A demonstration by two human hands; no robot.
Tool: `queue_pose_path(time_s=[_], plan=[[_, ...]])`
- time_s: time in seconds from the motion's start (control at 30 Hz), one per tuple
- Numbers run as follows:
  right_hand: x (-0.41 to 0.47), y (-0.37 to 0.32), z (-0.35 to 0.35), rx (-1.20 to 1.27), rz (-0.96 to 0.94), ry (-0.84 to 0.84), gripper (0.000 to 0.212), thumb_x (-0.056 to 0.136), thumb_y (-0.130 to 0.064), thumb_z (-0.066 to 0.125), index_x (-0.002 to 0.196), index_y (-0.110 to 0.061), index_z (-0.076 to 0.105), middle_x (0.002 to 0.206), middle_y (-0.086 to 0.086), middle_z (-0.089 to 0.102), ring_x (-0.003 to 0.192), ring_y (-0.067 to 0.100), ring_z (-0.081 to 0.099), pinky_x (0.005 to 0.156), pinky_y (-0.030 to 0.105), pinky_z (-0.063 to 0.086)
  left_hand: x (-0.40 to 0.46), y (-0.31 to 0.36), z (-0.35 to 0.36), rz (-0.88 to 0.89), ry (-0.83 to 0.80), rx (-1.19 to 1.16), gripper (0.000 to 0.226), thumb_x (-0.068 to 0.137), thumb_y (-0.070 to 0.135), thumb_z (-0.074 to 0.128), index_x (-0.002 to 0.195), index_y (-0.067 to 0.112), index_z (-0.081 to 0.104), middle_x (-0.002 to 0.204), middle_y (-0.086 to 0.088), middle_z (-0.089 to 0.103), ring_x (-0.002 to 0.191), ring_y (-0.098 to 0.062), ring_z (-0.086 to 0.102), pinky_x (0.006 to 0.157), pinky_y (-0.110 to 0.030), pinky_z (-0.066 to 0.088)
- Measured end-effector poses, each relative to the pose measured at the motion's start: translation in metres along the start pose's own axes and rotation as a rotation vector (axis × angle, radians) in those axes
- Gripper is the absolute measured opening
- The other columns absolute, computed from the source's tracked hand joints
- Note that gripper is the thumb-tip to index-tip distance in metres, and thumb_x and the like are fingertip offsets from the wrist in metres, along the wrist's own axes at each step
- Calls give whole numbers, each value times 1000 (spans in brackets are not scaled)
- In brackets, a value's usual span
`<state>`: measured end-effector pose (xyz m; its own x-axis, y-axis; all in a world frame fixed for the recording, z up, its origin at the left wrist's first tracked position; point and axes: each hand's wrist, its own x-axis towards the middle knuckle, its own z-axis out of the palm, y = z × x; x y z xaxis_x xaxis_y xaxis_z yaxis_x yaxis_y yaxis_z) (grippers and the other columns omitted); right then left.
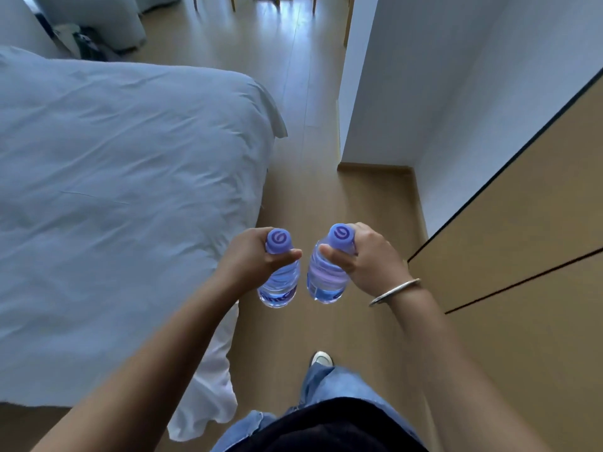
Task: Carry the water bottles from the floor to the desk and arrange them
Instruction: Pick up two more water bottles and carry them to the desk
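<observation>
**Two bottles in the hands, on the way to the desk**

The left hand holds the left bottle by the neck, just under its purple cap. The right hand holds the right bottle in the same way, fingers curled round the neck, thumb in front. Both bottles hang in the air above the wooden floor, near each other but apart. The bed is on the left and a wooden cabinet on the right. No desk is clearly in view.

The bottles look full, so I judge each has some weight but is easy for one hand. The thin plastic wall probably gives when squeezed and may be slippery. The stiff neck under the cap is the safer place to hold.

Each cap carries a darker swirl mark. A blue label goes round the lower body of each bottle, but its letters are too distorted to read.
</observation>
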<state>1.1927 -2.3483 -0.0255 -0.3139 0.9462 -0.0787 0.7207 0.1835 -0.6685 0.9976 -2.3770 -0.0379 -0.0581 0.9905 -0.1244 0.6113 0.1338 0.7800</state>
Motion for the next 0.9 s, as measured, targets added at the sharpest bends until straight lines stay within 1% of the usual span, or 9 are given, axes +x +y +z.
queue_pose_path(time_s=[0.07, 0.17, 0.27, 0.33, 0.4, 0.6, 0.67, 0.8, 0.9], plan=[[32, 9, -14, -32, -22, -38, 32, 84, -45, 60, 89, -12, 61, 90, 8, 57, 82, 25, 53, 73, 33, 41, 29, 8, 1, -11, 25, -17, 32, 78, 31, 73, 84, 1, 67, 82, -19, 69, 83, -35, 64, 76, -47, 51], [81, 19, -28, -52, -42, -49, 33, 84, -45, 60, 91, -13, 62, 90, 6, 57, 82, 24, 53, 73, 33, 41, 73, 18, 3, -29, 80, -31, 30, 78, 31, 73, 85, 2, 69, 83, -17, 70, 83, -34, 64, 76, -44, 50], [123, 24, -34, -44, -33, -15, 35, 83, -46, 59, 94, -13, 63, 92, 6, 57, 85, 25, 54, 76, 35, 43, 112, 23, 2, -44, 113, -47, 31, 78, 33, 73, 85, 3, 69, 83, -17, 70, 84, -34, 64, 75, -43, 50], [154, 25, -36, -37, -31, 4, 38, 83, -47, 59, 98, -12, 63, 95, 8, 58, 88, 26, 55, 78, 38, 45, 140, 24, -3, -57, 154, -67, 30, 78, 33, 74, 83, 3, 69, 82, -17, 70, 80, -32, 64, 73, -41, 50], [184, 25, -38, -51, -39, 5, 39, 83, -48, 58, 98, -13, 63, 95, 8, 59, 88, 25, 55, 77, 37, 45, 169, 24, -10, -64, 171, -95, 28, 78, 32, 74, 82, 5, 70, 80, -15, 71, 76, -28, 65, 74, -41, 51], [290, 17, -40, -51, -41, 13, 36, 84, -47, 58, 96, -12, 63, 90, 7, 58, 83, 24, 55, 73, 36, 44, 276, 12, -44, -28, 135, -46, 29, 78, 37, 72, 81, 8, 70, 77, -10, 71, 79, -27, 66, 70, -39, 50], [329, 12, -40, -55, -23, 14, 36, 85, -45, 58, 96, -12, 62, 91, 8, 58, 83, 25, 55, 73, 36, 44, 315, 7, -60, -26, 125, -43, 29, 77, 36, 73, 82, 8, 71, 77, -9, 71, 79, -27, 66, 70, -38, 50], [400, -3, -42, -44, 8, 29, 34, 85, -44, 58, 96, -13, 62, 94, 8, 58, 85, 25, 55, 76, 37, 45, 388, 2, -92, -14, 100, -11, 28, 76, 37, 73, 81, 10, 70, 77, -9, 71, 79, -27, 66, 72, -40, 51], [446, -11, -46, -26, 9, 55, 33, 85, -44, 58, 95, -12, 62, 89, 4, 55, 82, 22, 53, 72, 33, 43, 436, -3, -110, 16, 77, 12, 29, 77, 38, 73, 81, 9, 69, 77, -10, 70, 79, -29, 66, 71, -40, 51]])
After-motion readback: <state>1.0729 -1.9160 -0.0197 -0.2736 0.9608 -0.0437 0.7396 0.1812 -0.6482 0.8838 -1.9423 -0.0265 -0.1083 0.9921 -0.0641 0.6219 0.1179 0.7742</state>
